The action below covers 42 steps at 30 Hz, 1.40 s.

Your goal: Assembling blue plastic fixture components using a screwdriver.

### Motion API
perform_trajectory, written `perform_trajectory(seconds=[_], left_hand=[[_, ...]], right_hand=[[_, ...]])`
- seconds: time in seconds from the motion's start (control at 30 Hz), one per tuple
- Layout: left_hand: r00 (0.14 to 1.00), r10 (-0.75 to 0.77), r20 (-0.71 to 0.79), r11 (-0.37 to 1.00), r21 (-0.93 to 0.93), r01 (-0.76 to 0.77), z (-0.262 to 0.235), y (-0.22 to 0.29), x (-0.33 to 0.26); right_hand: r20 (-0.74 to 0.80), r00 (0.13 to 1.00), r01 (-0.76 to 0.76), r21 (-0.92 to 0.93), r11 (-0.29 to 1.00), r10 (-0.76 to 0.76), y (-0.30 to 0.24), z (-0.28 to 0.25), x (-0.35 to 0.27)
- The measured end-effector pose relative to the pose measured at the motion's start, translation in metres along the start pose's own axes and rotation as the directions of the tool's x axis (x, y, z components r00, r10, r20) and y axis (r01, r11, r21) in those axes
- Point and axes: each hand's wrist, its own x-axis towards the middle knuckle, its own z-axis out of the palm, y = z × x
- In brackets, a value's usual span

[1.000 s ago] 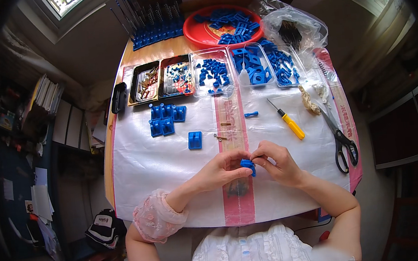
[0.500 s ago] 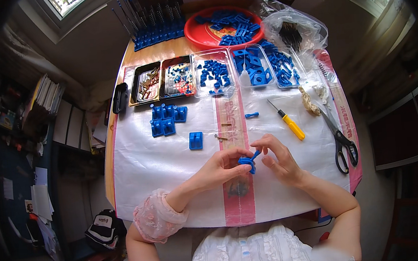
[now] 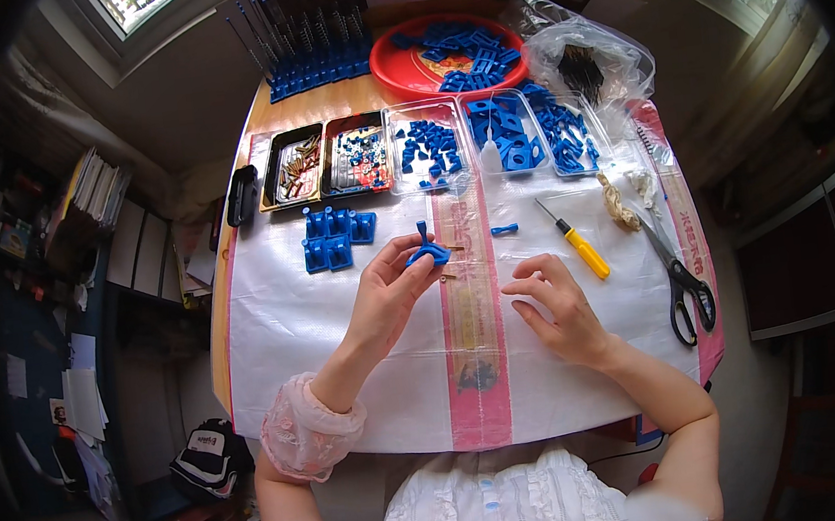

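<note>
- A round wooden table (image 3: 235, 240) is covered by a white plastic sheet (image 3: 283, 324) with a pink stripe down its middle.
- At the far edge sits a round red plastic tray (image 3: 397, 70) heaped with blue plastic parts, with a crumpled clear plastic bag (image 3: 591, 55) to its right.
- In front of the tray runs a row of shallow rectangular trays (image 3: 328, 161): two dark ones hold small mixed hardware, and clear ones hold more blue parts.
- Black-handled scissors (image 3: 683, 280) lie near the right edge of the sheet.
- The person's left hand (image 3: 386, 294) is raised over the sheet, fingers closed around a small blue plastic piece with an upright stem (image 3: 428, 249), held at the fingertips just left of the pink stripe.
- The right hand (image 3: 558, 307) rests on the sheet right of the stripe, empty, fingers loosely curled and apart.
- A cluster of assembled blue plastic blocks (image 3: 335, 240) stands left of the held piece.
- A yellow-handled screwdriver (image 3: 577, 242) lies just beyond the right hand.
</note>
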Motion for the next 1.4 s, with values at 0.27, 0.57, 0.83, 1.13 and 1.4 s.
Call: perform_trajectory(seconds=[0.27, 0.57, 0.83, 1.13, 1.4], left_hand=[[0.987, -0.152, 0.051, 0.984, 0.100, 0.146, 0.009, -0.016, -0.006], [0.966, -0.232, 0.111, 0.973, 0.042, 0.229, 0.013, -0.017, -0.013], [0.998, 0.017, 0.056, 0.986, 0.165, -0.026, 0.017, -0.027, -0.017], [0.946, 0.307, -0.104, 0.949, -0.047, -0.313, 0.006, -0.017, -0.009], [0.966, 0.253, -0.062, 0.967, 0.039, -0.251, 0.007, -0.020, -0.011]], right_hand=[[-0.219, 0.963, 0.090, -0.280, 0.956, -0.155, -0.001, -0.039, 0.020], [-0.234, 0.960, 0.004, -0.530, 0.848, -0.151, -0.021, -0.076, 0.022], [0.126, 0.990, -0.010, -0.360, 0.933, 0.059, -0.013, -0.055, 0.032], [0.231, 0.960, 0.229, -0.325, 0.918, -0.158, 0.008, 0.029, 0.101], [0.257, 0.964, 0.160, -0.360, 0.919, -0.068, 0.006, 0.051, 0.112]])
